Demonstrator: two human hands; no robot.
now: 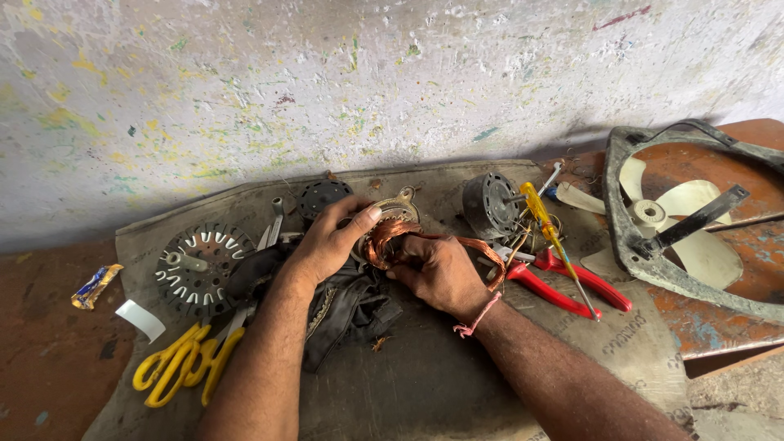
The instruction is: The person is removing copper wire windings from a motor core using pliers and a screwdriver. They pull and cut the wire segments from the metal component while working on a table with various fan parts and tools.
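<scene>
My left hand (327, 243) grips a round motor stator (396, 214) wrapped in copper winding, thumb pressed on its metal rim. My right hand (439, 272) holds the copper wire coil (384, 242) from the other side, fingers curled into the strands. A loop of loose copper wire (490, 255) trails over my right wrist side. Both hands work above a dark cloth (351, 306) on a grey mat (425, 384).
A round rotor plate (196, 265) and yellow-handled scissors (181, 363) lie at left. A motor housing (488, 204), yellow screwdriver (549, 233) and red-handled pliers (563, 286) lie at right. A fan frame with pale blades (694, 220) sits far right. A paint-flecked wall (367, 82) stands behind.
</scene>
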